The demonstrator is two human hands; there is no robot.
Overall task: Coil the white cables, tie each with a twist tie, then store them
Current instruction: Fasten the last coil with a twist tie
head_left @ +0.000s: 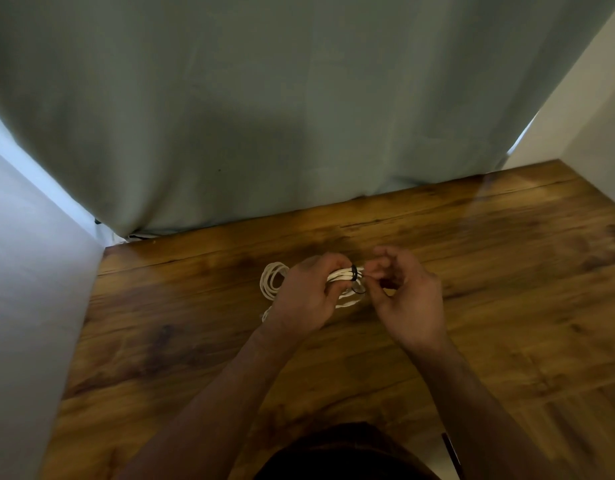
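One cable coil [340,277], long axis left-right.

Bare wooden table [507,306] all round; curtain [264,116] behind.

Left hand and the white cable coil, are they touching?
Touching. The head view shows the left hand with its fingers wrapped round the coil, whose loops stick out on both sides of the hand, a black tie round it.

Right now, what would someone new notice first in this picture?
Two hands at the middle of the wooden table: the left hand grips a coiled white cable, and the right hand works a black twist tie around it. A grey-green curtain hangs behind.
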